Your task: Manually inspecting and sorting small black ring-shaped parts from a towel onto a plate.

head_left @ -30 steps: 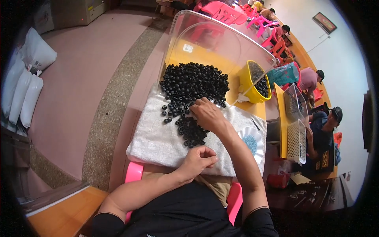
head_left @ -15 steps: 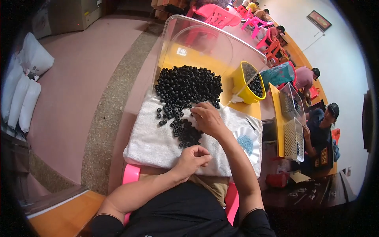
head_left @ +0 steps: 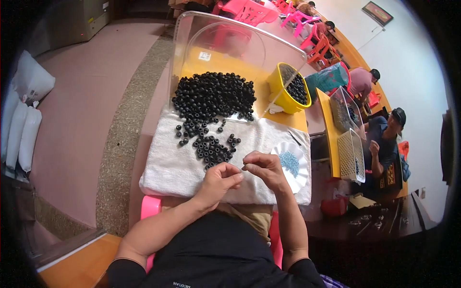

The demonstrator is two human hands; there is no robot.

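Observation:
My left hand (head_left: 218, 183) is closed in a pinch over the white towel (head_left: 165, 165); whatever its fingertips hold is too small to make out. Close beside it, my right hand (head_left: 267, 172) pinches a small black bead, mostly hidden by the fingertips. Just beyond the hands lies a loose group of black beads (head_left: 211, 150) with round holes, spread on the towel. Behind that, a large heap of the same beads (head_left: 213, 96) fills the mouth of a clear plastic box (head_left: 235, 31). Right of my right hand, a white fluted dish (head_left: 298, 180) holds tiny light-blue pieces (head_left: 289, 163).
A yellow tub (head_left: 288, 103) of black beads stands at the back right. A thin dark tool (head_left: 295, 138) lies on the towel above the dish. Farther right, a co-worker (head_left: 384, 139) sits by a white perforated basket (head_left: 350, 156). White sacks (head_left: 30, 139) stand at the far left.
My right hand has come back from the beads toward my left hand, carrying a small black bead. My left hand stays pinched near the towel's front. The whole view has shifted slightly.

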